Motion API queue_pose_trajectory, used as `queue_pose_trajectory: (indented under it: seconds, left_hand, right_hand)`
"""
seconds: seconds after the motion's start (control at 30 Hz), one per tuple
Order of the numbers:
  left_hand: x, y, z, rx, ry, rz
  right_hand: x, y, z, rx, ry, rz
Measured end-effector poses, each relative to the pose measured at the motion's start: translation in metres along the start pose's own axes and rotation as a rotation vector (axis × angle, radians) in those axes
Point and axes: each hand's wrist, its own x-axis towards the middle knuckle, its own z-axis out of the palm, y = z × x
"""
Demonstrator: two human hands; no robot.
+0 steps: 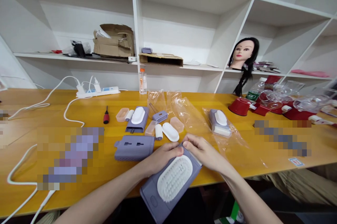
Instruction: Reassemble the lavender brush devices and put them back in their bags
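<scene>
Holding, in both hands, one lilac plastic case [158,199] with a white oval bristle brush [174,178] set in its face, at lower centre of the frame. Its long axis tilts from lower left up to upper right, its far end toward my hands and its near end toward me, over the tabletop's front edge. My left hand [163,158] and right hand [204,152] both sit at the far end, the left nearer the brush, the right at the case's upper right corner. My fingers [179,151] lie together and clamp that end; the grip's underside and the case's far end are hidden by my hands.

Beside it on the orange wooden tabletop [263,159]: a lilac socket housing [134,148], just upper left of my left hand; a white oval lid [170,131]; a white cylinder [158,131]; a peach translucent box [177,124]; a second lilac case with brush [138,119]; a red-handled screwdriver [106,115]; a bagged lilac unit [220,123], upper right. Further back, a white power strip [97,93]. Two pixelated patches, left and right, hide whatever lies beneath.
</scene>
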Motion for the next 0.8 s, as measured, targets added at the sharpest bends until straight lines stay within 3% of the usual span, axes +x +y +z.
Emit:
queue_pose_trajectory:
  seconds: [0.17,0.27,0.37,0.47,0.53,0.6,0.67,0.8]
  left_hand:
    - [-0.002,-0.002,0.002,-0.019,-0.009,0.041]
    - [0.000,-0.004,0.002,-0.077,0.037,0.039]
    - [0.005,-0.004,-0.001,-0.200,0.158,-0.031]
    - [0.008,-0.001,-0.007,-0.382,0.234,-0.201]
    - [0.009,0.004,-0.012,-0.505,0.232,-0.296]
    - [0.007,0.012,-0.019,-0.603,0.232,-0.320]
    - [0.005,0.022,-0.026,-0.672,0.272,-0.262]
    - [0.001,0.039,-0.039,-0.800,0.510,-0.025]
  right_hand:
    - [-0.009,0.003,0.005,0.278,0.009,0.055]
    - [-0.008,0.008,0.011,0.450,0.253,0.145]
    - [0.007,0.015,0.016,0.607,0.493,0.224]
    - [0.032,0.022,0.015,0.659,0.510,0.290]
    - [0.048,0.028,0.009,0.583,0.481,0.332]
    - [0.058,0.036,-0.001,0.341,0.482,0.322]
    - [0.061,0.044,-0.009,0.091,0.424,0.294]
    - [0.056,0.058,-0.008,-0.149,0.330,0.291]
